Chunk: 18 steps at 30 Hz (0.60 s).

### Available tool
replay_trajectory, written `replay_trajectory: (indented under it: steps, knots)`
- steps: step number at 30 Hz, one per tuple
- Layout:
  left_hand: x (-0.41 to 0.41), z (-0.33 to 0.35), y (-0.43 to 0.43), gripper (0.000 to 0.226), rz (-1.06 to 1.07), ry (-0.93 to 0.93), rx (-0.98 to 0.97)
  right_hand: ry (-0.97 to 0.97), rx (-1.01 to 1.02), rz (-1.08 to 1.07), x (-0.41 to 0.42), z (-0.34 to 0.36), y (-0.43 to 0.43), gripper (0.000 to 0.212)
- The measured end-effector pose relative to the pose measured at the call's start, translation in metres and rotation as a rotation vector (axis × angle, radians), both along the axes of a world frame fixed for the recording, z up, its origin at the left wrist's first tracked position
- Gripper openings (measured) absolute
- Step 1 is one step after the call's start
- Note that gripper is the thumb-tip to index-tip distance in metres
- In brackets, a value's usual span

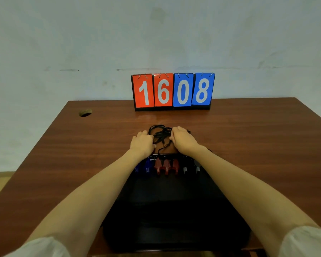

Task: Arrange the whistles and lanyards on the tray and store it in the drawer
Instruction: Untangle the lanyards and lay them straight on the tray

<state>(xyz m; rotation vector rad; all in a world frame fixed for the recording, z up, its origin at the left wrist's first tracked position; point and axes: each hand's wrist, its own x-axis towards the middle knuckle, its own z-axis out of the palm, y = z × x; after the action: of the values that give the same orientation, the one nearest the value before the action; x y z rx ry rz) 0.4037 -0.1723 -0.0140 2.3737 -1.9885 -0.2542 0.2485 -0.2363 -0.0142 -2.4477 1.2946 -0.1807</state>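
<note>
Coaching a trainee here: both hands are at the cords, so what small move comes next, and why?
Probably bunch the black lanyards between left hand and right hand and draw them onto the tray: the whistles already line its far edge, while the cords lie tangled on the table beyond it.

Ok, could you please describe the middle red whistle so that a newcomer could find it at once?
Find the black tray on the wooden table, nearer than the scoreboard. A row of whistles lies along its far edge, just short of the tangled black cords. Yours is the middle red whistle of three, flanked by blue whistles left and black whistles right.
</note>
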Motion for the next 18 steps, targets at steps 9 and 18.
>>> replay_trajectory:
  steps: [9,18]
  knots:
    - [-0.006,0.000,0.022,0.026,-0.026,-0.018,0.046,0.029,0.036,-0.008,0.014,-0.014,0.020,0.008]
    - [0.004,0.008,0.019,0.039,0.057,0.010,0.136,-0.317,0.051,-0.160,-0.008,0.045,0.012,0.010]
